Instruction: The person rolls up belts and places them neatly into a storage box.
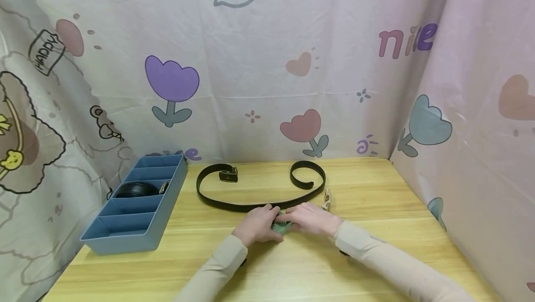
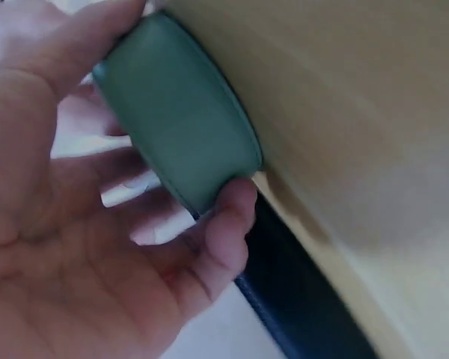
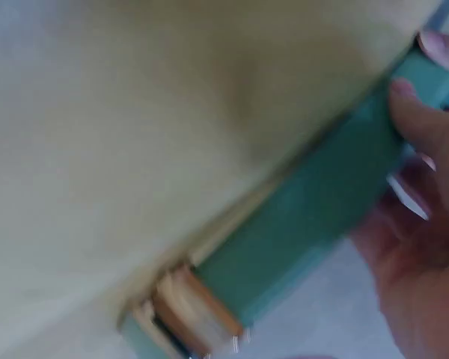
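Note:
A green belt [image 1: 279, 226] is partly wound into a coil low over the table, between both hands. My left hand [image 1: 258, 225] holds the coil's side, its thumb and fingers curled about the green band [image 2: 183, 112] in the left wrist view. With thumb and fingers my right hand [image 1: 311, 219] grips the same belt, whose straight part [image 3: 288, 213] runs to a gold-coloured buckle [image 3: 198, 310]. The buckle shows beyond the right hand in the head view. Just behind both hands a black belt [image 1: 234, 206] lies in a wide curve, its dark buckle [image 1: 228, 175] at the left end.
On the left of the wooden table [image 1: 376, 255] stands a blue tray [image 1: 160, 232] divided into compartments. One compartment holds a coiled black belt [image 1: 138, 189] with a metal buckle. Printed curtains [image 1: 251, 74] hang behind the table and along its sides.

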The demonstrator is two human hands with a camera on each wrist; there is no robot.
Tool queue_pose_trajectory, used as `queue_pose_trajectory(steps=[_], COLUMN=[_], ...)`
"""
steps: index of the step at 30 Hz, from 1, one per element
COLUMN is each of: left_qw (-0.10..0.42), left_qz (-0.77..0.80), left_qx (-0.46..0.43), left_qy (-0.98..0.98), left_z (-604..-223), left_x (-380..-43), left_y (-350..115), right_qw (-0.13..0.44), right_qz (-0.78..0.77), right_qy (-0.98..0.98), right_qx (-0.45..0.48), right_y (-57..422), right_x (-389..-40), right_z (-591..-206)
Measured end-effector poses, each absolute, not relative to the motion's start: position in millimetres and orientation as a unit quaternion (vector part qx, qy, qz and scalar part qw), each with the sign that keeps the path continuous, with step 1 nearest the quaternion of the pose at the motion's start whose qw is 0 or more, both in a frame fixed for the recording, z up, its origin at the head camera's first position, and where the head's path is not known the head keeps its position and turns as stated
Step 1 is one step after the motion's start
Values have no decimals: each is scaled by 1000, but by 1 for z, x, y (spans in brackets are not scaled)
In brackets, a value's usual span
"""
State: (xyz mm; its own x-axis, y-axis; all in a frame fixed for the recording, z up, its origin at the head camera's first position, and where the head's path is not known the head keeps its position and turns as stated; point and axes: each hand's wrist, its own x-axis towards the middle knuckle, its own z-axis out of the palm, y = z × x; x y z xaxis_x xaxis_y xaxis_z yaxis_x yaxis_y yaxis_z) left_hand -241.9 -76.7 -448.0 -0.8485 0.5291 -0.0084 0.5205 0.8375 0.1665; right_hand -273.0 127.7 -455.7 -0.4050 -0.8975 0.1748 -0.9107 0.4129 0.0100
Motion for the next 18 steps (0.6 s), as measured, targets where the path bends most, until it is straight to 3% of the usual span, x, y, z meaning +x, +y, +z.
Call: queue_pose_trajectory(steps=[5, 8, 18], left_qw=[82, 89, 31], left_qz=[111, 114, 68], left_qx=[301, 293, 232], left_qy=[944, 945, 970], left_z=[-440, -437, -444], left_x=[-244, -243, -237], left_y=[-82, -81, -72], right_qw=[63, 57, 55], right_qz=[39, 52, 63], right_qy=[-832, -834, -840], right_qx=[550, 547, 537], right_y=[131, 130, 127], right_x=[-274, -274, -270], right_z=[-450, -452, -457])
